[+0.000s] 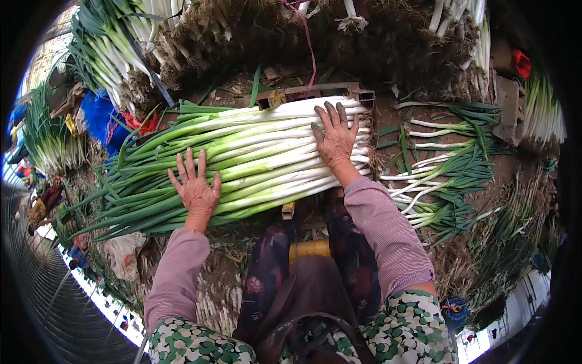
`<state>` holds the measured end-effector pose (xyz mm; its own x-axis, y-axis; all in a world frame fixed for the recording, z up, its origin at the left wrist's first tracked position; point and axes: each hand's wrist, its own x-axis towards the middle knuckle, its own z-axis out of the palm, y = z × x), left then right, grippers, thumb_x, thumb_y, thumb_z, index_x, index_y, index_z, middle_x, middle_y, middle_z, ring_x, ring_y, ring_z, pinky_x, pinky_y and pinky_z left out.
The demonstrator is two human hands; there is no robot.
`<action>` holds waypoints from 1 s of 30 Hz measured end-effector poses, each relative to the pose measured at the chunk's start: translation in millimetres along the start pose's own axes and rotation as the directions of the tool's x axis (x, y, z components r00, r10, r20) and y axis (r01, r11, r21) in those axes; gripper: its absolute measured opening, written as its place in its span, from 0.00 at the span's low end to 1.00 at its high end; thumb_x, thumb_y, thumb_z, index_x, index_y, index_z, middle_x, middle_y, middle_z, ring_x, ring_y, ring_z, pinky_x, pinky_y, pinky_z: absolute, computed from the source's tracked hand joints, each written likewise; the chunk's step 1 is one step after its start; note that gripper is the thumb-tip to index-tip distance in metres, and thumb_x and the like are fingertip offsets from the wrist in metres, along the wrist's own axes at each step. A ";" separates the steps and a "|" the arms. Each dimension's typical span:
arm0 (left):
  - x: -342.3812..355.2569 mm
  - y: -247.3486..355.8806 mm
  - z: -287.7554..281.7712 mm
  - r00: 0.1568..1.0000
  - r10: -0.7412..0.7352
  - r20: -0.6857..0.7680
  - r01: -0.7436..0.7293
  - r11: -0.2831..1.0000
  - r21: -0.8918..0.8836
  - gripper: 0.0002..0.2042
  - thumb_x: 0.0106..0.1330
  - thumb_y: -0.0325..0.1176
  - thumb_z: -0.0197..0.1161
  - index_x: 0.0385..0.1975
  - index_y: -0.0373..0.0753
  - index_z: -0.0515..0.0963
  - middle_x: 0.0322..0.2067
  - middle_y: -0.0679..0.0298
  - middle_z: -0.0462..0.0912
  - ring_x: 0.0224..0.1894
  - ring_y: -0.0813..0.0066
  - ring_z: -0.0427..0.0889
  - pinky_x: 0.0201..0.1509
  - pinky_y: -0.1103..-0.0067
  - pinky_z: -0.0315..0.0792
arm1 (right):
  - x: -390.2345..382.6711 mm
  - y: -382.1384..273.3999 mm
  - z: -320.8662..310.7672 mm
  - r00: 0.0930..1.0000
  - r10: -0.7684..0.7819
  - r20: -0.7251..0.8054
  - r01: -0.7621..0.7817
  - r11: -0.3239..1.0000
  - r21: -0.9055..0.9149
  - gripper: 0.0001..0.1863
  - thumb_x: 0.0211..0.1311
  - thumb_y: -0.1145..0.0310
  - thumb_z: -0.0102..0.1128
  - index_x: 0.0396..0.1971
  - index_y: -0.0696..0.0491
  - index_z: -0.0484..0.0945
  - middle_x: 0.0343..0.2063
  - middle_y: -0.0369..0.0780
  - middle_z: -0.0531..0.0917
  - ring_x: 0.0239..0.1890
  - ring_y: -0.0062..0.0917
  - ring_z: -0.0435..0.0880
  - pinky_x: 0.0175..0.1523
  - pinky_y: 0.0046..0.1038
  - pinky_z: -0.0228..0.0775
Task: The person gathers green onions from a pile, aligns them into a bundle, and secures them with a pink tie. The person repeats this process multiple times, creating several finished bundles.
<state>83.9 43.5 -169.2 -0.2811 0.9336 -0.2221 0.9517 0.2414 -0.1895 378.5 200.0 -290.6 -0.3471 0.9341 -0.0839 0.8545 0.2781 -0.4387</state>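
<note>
A wide pile of long green onions [260, 151] lies crosswise in front of me, white root ends to the right and dark green leaves to the left. My left hand [196, 187] rests on the light green part of the stalks, its fingers spread. Over the white ends at the right, my right hand [336, 137] lies flat with fingers apart; its fingertips are dark with soil. Neither hand is wrapped round a stalk. Beneath the pile, part of a wooden frame [303, 89] shows at the far edge.
Loose thinner green onions [445, 164] lie on the soil at the right. Big root-ended bundles [242, 36] stand along the far side. At the left are a blue bag [103, 121] and a red scrap [140, 123]. A blue bucket [454, 312] sits at the lower right.
</note>
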 end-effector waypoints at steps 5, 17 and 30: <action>-0.3 -5.2 9.4 1.000 0.001 -0.016 -0.002 1.000 -0.007 0.34 0.61 0.52 0.56 0.68 0.55 0.60 0.72 0.63 0.50 0.74 0.56 0.43 0.72 0.48 0.33 | -2.0 -2.3 -0.3 1.000 0.023 0.015 -0.023 0.999 0.028 0.22 0.63 0.52 0.53 0.57 0.39 0.71 0.61 0.32 0.69 0.68 0.32 0.58 0.71 0.55 0.34; 8.0 -8.3 12.3 0.999 0.011 0.046 -0.011 1.000 0.000 0.34 0.59 0.49 0.55 0.67 0.48 0.61 0.71 0.59 0.52 0.74 0.53 0.42 0.71 0.47 0.32 | 5.8 -4.6 -9.6 0.999 0.041 0.036 -0.045 0.994 0.096 0.21 0.60 0.56 0.57 0.54 0.40 0.73 0.58 0.33 0.72 0.66 0.33 0.61 0.69 0.56 0.37; 30.6 -15.1 -4.6 0.917 -0.010 0.398 0.015 1.000 -0.010 0.39 0.58 0.46 0.64 0.71 0.54 0.54 0.72 0.61 0.47 0.74 0.54 0.41 0.70 0.46 0.40 | 11.6 -3.8 -0.3 0.994 0.100 0.051 -0.105 0.990 0.099 0.19 0.58 0.57 0.59 0.50 0.41 0.76 0.56 0.31 0.74 0.64 0.32 0.65 0.68 0.55 0.40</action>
<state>61.5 69.6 -168.7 -0.3166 0.7486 -0.5826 0.9485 0.2585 -0.1832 371.3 209.9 -289.6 -0.2789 0.9446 -0.1731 0.8438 0.1550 -0.5138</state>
